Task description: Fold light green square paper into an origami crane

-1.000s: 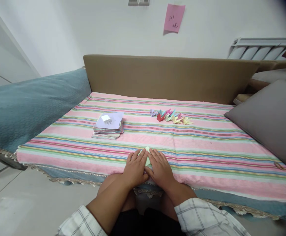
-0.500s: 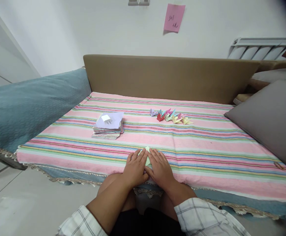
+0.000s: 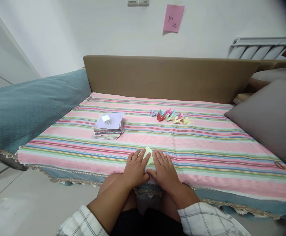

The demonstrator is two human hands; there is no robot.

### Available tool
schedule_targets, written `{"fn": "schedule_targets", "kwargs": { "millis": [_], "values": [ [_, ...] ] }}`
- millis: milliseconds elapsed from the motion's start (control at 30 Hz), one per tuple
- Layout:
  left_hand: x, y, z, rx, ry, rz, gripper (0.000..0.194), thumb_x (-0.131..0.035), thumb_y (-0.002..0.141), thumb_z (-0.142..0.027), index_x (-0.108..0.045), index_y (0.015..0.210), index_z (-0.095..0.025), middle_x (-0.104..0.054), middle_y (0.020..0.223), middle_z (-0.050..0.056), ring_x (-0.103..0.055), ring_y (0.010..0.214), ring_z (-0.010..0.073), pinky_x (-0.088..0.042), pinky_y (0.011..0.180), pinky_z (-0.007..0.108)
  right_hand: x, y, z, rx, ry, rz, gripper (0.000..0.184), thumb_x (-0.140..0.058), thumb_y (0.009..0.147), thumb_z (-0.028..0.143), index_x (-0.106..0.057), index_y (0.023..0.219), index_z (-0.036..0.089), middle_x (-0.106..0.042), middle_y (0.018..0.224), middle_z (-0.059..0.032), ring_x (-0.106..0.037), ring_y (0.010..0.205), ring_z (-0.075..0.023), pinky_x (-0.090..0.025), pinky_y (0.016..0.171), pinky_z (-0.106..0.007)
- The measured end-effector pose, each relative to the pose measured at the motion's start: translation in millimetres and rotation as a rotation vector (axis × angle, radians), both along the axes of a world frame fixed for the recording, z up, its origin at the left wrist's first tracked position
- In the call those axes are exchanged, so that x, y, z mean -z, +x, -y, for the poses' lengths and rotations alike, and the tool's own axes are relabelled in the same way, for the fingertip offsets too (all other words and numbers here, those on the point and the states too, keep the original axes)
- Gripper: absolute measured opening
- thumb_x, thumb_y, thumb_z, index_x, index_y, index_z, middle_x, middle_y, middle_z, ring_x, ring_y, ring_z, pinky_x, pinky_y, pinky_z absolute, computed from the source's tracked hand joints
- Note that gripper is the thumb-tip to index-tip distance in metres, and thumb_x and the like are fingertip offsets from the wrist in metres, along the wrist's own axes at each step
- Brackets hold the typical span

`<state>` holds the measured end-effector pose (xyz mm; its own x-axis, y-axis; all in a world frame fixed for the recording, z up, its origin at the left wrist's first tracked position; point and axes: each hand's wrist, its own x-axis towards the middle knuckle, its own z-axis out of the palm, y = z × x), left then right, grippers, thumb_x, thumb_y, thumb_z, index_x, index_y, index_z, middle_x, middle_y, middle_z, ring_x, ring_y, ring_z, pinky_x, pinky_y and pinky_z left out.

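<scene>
A pale green piece of folded paper (image 3: 148, 156) lies flat on the striped cloth (image 3: 206, 147) near the front edge of the seat. My left hand (image 3: 136, 167) rests palm down on its left side, fingers stretched out and partly covering it. My right hand (image 3: 164, 168) lies flat along its right side, fingers extended and its thumb near the paper's lower end. Much of the paper's outline is hidden under the hands. Beyond them stands a group of small folded paper cranes (image 3: 168, 116) in several colours.
Left of the cranes is a stack of square paper (image 3: 108, 131), topped by a white plug adapter (image 3: 106, 119). A grey cushion (image 3: 273, 118) leans at the right, and a brown backrest (image 3: 167, 78) runs along the back. A small brownish item (image 3: 279, 165) lies at the far right.
My right hand has shifted slightly to the right, away from my left hand. More of the green paper shows between them. The left hand has hardly moved.
</scene>
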<state>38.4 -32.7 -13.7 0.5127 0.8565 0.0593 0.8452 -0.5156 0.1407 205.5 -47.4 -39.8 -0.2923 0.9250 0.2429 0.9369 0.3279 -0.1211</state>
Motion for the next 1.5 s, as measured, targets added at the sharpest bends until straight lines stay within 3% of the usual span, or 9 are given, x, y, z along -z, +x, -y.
{"fn": "schedule_targets", "kwargs": {
  "millis": [133,367,700,800,900,967,1033,1300,1500],
  "values": [
    [-0.7,-0.1,-0.3,0.012,-0.001,-0.013,0.08,-0.061,0.069,-0.038,-0.027,0.141,-0.032,-0.019,0.152,0.007,-0.018,0.137,0.031,-0.015,0.108,0.052,1.4,9.8,2.7,0.044,-0.027,0.005,0.072,-0.04,0.086,0.057,-0.032,0.141,0.011,-0.026,0.148,-0.0132,-0.023,0.137,-0.0273,-0.019,0.109,-0.05],
    [-1.6,-3.8,0.5,0.012,0.013,-0.044,0.079,-0.061,0.072,-0.041,-0.027,0.142,-0.027,-0.018,0.152,0.009,-0.015,0.139,0.0313,-0.013,0.11,0.052,5.2,26.8,5.3,0.118,-0.034,0.001,0.071,-0.039,0.087,0.056,-0.031,0.141,0.011,-0.027,0.148,-0.013,-0.023,0.137,-0.0273,-0.021,0.109,-0.048],
    [-7.0,-14.4,-1.5,-0.202,0.009,-0.079,0.096,-0.061,0.066,-0.062,-0.028,0.141,-0.012,-0.018,0.15,0.017,-0.012,0.139,0.0337,-0.011,0.11,0.054,7.0,29.8,4.6,0.109,-0.03,0.003,0.072,-0.04,0.086,0.056,-0.031,0.141,0.01,-0.027,0.148,-0.0134,-0.021,0.137,-0.027,-0.021,0.109,-0.048],
    [-11.0,-12.9,-0.1,-0.264,0.079,-0.041,0.104,-0.062,0.063,-0.065,-0.024,0.143,-0.01,-0.016,0.15,0.02,-0.01,0.139,0.0366,-0.008,0.109,0.058,8.5,30.4,4.1,0.108,-0.027,0.0,0.072,-0.04,0.086,0.056,-0.031,0.141,0.011,-0.028,0.148,-0.0136,-0.022,0.137,-0.027,-0.021,0.108,-0.049],
    [-11.1,-5.7,3.9,-0.093,0.193,0.004,0.092,-0.06,0.072,-0.058,-0.023,0.143,-0.013,-0.019,0.15,0.017,-0.008,0.14,0.0334,-0.007,0.111,0.056,9.2,29.9,4.1,0.109,-0.025,-0.003,0.072,-0.041,0.086,0.056,-0.031,0.141,0.011,-0.029,0.147,-0.0139,-0.022,0.137,-0.0271,-0.021,0.108,-0.049],
    [-7.3,1.2,5.7,0.124,0.189,0.005,0.078,-0.056,0.079,-0.051,-0.026,0.143,-0.017,-0.026,0.149,0.012,-0.012,0.14,0.0282,-0.011,0.113,0.049,9.2,29.2,4.3,0.106,-0.016,-0.007,0.071,-0.04,0.087,0.055,-0.031,0.141,0.011,-0.029,0.147,-0.014,-0.023,0.137,-0.0272,-0.022,0.108,-0.049],
    [-1.7,7.2,5.0,0.227,0.157,-0.012,0.069,-0.054,0.082,-0.047,-0.03,0.14,-0.019,-0.032,0.147,0.009,-0.018,0.139,0.0258,-0.014,0.113,0.047,8.9,28.7,4.4,0.103,-0.006,-0.01,0.07,-0.04,0.087,0.054,-0.031,0.141,0.011,-0.03,0.147,-0.0141,-0.024,0.136,-0.0275,-0.022,0.108,-0.049],
    [1.1,5.3,-11.7,0.224,0.072,0.015,0.051,-0.06,0.082,-0.035,-0.046,0.13,-0.023,-0.044,0.14,0.006,-0.038,0.13,0.0244,-0.032,0.106,0.044,5.5,30.6,3.6,0.096,0.02,-0.058,0.065,-0.036,0.089,0.053,-0.036,0.138,0.011,-0.036,0.144,-0.0134,-0.031,0.133,-0.0281,-0.025,0.106,-0.048],
    [-1.1,6.5,-10.4,0.171,0.14,0.077,0.04,-0.044,0.088,-0.019,-0.05,0.127,-0.016,-0.053,0.132,0.008,-0.046,0.124,0.022,-0.035,0.106,0.038,6.2,33.9,2.4,0.076,0.117,-0.226,0.059,-0.028,0.093,0.051,-0.038,0.136,0.013,-0.044,0.138,-0.013,-0.037,0.129,-0.0264,-0.029,0.103,-0.046]
  ]
}}
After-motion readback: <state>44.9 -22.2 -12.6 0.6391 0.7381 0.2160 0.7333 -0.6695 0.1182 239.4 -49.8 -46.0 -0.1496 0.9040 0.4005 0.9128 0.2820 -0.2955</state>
